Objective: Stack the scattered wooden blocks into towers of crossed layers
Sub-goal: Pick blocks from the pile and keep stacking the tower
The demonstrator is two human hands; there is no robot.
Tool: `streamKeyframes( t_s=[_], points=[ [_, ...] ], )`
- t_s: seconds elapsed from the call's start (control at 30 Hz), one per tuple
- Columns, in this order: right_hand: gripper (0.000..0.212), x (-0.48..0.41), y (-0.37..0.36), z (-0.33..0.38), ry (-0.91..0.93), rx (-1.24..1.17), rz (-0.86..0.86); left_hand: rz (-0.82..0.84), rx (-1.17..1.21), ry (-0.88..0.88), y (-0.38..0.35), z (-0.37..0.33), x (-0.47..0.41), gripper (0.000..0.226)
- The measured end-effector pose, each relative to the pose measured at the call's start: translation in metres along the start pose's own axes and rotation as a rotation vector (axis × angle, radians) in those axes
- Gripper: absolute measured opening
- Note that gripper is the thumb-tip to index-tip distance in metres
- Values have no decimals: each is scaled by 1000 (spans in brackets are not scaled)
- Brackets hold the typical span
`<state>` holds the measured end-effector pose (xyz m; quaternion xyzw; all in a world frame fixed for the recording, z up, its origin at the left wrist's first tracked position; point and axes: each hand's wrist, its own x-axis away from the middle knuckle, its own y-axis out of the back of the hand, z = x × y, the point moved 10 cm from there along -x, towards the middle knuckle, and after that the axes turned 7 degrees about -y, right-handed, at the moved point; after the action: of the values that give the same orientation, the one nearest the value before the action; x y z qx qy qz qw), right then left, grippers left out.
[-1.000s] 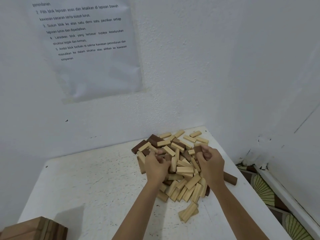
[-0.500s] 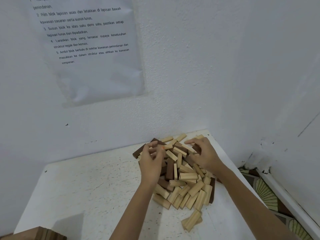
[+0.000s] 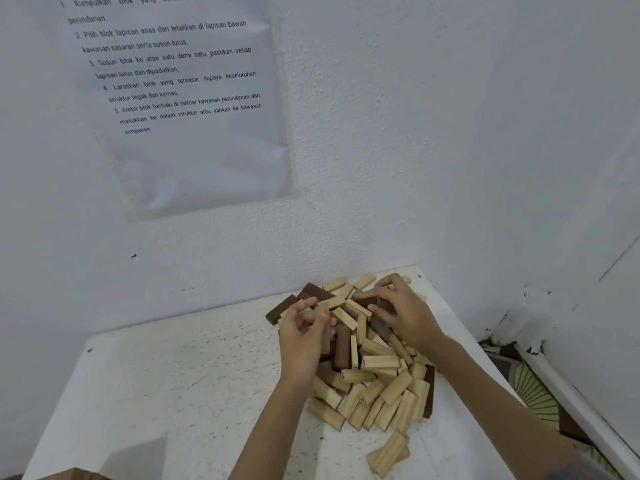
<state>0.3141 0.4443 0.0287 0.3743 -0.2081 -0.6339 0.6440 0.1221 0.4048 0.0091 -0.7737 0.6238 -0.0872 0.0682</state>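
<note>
A loose pile of small rectangular wooden blocks (image 3: 377,375), mostly pale, a few dark brown, lies unstacked at the far right corner of the white speckled surface (image 3: 173,393), against the wall. The hands are apart, both on the pile. The left hand (image 3: 303,341) has curled fingers among the blocks; I cannot tell whether it holds one. The right hand (image 3: 407,315) spreads its fingers over the top, touching a dark brown block (image 3: 365,301). A printed white paper sheet (image 3: 194,150) on the wall reads "Susun blok ke atas satu demi satu".
</note>
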Motion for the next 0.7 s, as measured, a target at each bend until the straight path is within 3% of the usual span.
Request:
streamKeyframes(
  t_s=[0.17, 0.33, 0.5, 0.7],
  points=[
    [16, 6, 13, 18, -40, -208, -127, 51, -3, -58, 4, -14, 7, 25],
    [17, 26, 28, 33, -218, -565, -219, 72, -70, -132, 12, -34, 22, 25],
    [18, 51, 21, 47, -352, -867, -204, 27, -77, -135, 27, -46, 43, 19],
    [22, 100, -8, 72, -513, -1064, -122, 8, -69, -142, 48, -54, 78, 13]
  ],
)
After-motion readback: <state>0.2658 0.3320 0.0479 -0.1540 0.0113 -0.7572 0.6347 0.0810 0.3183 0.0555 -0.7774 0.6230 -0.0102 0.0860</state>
